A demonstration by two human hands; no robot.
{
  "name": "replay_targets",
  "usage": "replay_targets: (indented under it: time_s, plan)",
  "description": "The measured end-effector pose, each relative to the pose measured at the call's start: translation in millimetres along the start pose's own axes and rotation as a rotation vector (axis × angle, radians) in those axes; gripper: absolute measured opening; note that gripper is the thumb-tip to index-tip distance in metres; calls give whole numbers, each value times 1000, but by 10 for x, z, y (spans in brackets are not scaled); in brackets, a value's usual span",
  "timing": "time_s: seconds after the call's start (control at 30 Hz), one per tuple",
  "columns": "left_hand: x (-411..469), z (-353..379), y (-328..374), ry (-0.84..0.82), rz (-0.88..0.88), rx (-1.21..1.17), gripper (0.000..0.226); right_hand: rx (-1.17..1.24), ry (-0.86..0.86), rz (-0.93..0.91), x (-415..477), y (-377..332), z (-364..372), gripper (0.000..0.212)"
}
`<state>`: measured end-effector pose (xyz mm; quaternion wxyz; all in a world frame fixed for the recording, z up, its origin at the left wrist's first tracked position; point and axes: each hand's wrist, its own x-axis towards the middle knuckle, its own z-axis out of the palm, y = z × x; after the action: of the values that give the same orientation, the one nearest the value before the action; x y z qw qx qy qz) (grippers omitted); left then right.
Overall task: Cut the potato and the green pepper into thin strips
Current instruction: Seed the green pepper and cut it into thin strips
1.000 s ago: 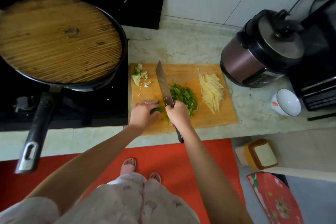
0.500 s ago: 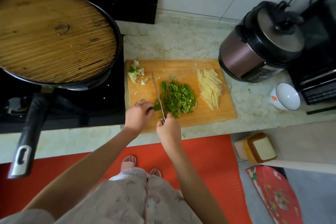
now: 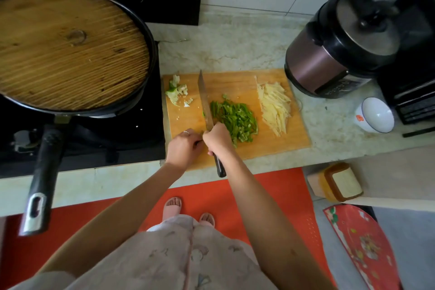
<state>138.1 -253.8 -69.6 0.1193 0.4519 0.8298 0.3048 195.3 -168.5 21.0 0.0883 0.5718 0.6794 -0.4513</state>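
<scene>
**A:** How do the hands sit?

**B:** The right hand is wrapped in a full fist round the dark handle of the knife. The long, narrow blade points away from the person across the cutting board. The left hand sits close against the right, low on the board, fingers curled under and knuckles toward the blade. I cannot tell whether they pin anything, because the fingertips are hidden.

**A:** And the vegetables?

**B:** The green pepper strips lie in a loose, glossy heap just right of the blade, mid-board. The potato strips are pale, thin and straight, fanned along the board's right side, apart from the pepper. Pale pepper scraps sit at the far left corner.

**A:** Surfaces?

**B:** The board is smooth, orange-toned wood, rectangular, on a mottled stone counter. To the left is a round black pan under a ribbed wooden lid.
</scene>
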Motion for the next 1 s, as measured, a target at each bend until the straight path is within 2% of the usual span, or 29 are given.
replay_targets:
  time_s: [0.17, 0.3, 0.43, 0.63, 0.8, 1.0]
  plan:
    - [-9, 3, 38, 23, -75, -39, 5, 1, 75, -41, -125, 143, -150, 19]
    - [-26, 37, 35, 46, -128, -46, 10, -121, 91, -88, -286, 319, -61, 11]
    - [-20, 47, -3, 55, -101, -38, 7, -222, 105, -117, -340, 351, 44, 4]
    - [-13, 69, -11, 91, -60, -27, 11, -174, 117, -131, -360, 395, 53, 5]
    - [-3, 77, -18, 117, -8, -10, 6, -230, 78, -114, -363, 428, 76, 3]
    - [-4, 124, -72, 118, 24, 11, 30, -143, 73, -45, -244, 316, 185, 29]
